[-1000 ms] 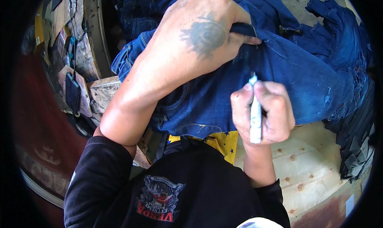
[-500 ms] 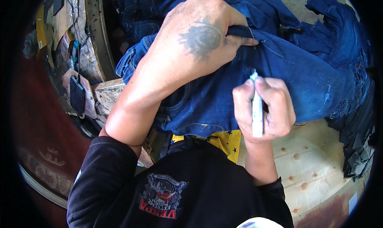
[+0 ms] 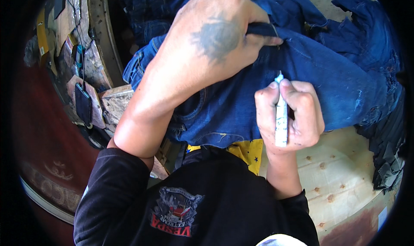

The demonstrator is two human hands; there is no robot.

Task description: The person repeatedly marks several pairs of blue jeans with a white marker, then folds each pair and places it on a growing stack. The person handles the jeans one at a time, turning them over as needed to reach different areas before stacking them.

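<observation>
While the left hand (image 3: 215, 39) is pinching a fold of the blue jeans (image 3: 327, 78) at 12 o'clock, the right hand (image 3: 289, 112) is gripping a white marker (image 3: 281, 116) tight, tip touching denim at centre on the plywood table (image 3: 345, 177).

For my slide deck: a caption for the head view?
Left hand pins blue jeans while right hand holds a white marker.

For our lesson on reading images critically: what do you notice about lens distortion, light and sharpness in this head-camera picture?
Head view: fisheye, with a black rim at the corners and edges bending outward; even daylight, brightest on the pale wooden table; the left hand looms large near the lens; the right hand, white marker and blue jeans are fairly sharp.
</observation>
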